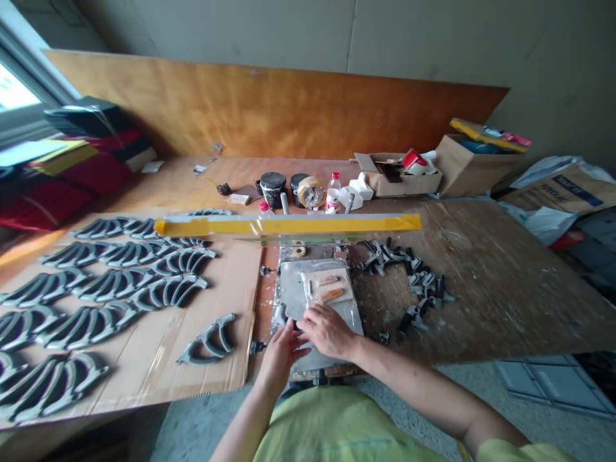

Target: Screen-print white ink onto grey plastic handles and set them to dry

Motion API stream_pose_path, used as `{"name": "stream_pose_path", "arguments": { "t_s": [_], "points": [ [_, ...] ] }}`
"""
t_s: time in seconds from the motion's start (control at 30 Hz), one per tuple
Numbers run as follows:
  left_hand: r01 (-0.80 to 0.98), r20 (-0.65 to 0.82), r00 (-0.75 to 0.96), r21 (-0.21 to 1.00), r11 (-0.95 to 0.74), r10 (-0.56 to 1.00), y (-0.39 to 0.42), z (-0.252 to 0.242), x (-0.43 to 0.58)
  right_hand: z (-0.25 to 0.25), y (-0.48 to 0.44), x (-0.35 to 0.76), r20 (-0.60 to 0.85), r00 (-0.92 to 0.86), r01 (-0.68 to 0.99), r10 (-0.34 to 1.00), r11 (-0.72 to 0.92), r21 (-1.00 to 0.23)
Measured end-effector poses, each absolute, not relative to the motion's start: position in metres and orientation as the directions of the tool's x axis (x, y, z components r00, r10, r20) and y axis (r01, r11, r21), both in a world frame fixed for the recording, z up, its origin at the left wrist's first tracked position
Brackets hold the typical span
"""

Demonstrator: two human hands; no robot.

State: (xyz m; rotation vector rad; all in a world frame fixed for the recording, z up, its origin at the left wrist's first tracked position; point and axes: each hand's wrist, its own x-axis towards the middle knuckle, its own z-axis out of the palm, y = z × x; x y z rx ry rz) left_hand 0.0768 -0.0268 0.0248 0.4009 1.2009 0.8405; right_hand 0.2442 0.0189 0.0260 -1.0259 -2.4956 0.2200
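Observation:
Close to my body, my left hand [280,351] is closed around the lower end of a small curved grey part [280,314]. My right hand [331,330] meets it from the other side, its fingers pinched at the part's dark end. The fingertips hide most of that end. Both hands are over a grey metal plate [296,279] set in the worktable. On this plate, just beyond my right hand, lies a plastic-covered pad [339,282] bearing an orange-brown strip [332,294].
Several rows of curved grey parts [108,279] lie on cardboard [158,340] at left. Loose grey and black pieces [423,282] are heaped at right. A yellow-taped bar [289,224] spans the plate's far side. Black tubs [273,189] and a bottle [333,192] stand behind it.

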Motion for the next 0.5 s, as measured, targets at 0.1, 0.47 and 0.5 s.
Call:
{"name": "stream_pose_path", "arguments": {
  "t_s": [0.1,0.47,0.5],
  "points": [
    [-0.382,-0.672,-0.084,0.704,0.599,0.736,-0.032,0.007,0.04,0.015,0.037,0.277,0.309,-0.601,0.639,0.737,0.675,-0.369],
    [-0.026,-0.543,-0.67,0.699,0.714,0.506,-0.075,-0.053,-0.117,-0.069,0.131,0.51,0.078,-0.059,0.996,0.995,0.064,-0.062],
    [0.024,-0.526,-0.663,0.696,0.718,0.532,-0.073,-0.056,-0.118,-0.077,0.13,0.516,0.112,-0.073,0.993,0.991,0.083,-0.081]
  ]
}}
